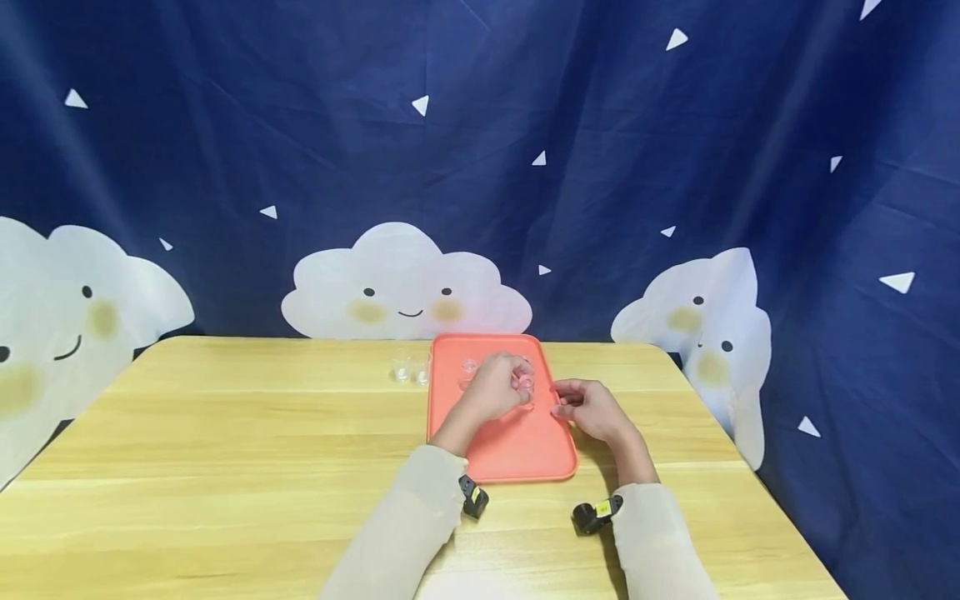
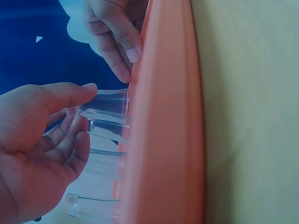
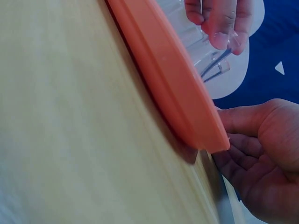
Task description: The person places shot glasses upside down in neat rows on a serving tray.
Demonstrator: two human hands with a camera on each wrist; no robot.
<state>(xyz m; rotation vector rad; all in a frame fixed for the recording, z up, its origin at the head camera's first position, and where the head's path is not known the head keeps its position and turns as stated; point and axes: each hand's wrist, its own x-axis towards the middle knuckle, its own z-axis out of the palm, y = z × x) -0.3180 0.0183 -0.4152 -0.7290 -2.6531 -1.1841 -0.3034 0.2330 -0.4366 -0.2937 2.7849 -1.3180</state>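
Observation:
My left hand (image 1: 501, 386) is over the red tray (image 1: 517, 462), thumb and fingers pinching a small clear cup (image 2: 110, 103). In the left wrist view the cup's wide end is close to the tray rim. Other clear cups (image 1: 469, 366) stand on the tray, partly hidden behind that hand. My right hand (image 1: 594, 410) is at the tray's right side, with thumb and fingertips right at the rim. In the right wrist view its thumb (image 3: 238, 120) reaches the tray's corner, and the other fingers are partly hidden behind it.
Two more clear cups (image 1: 401, 369) stand on the wooden table (image 1: 247, 467), just left of the tray's far end. Behind the table's far edge hangs a dark blue curtain (image 1: 480, 150) with cloud and triangle prints. A small black camera sits on each wrist.

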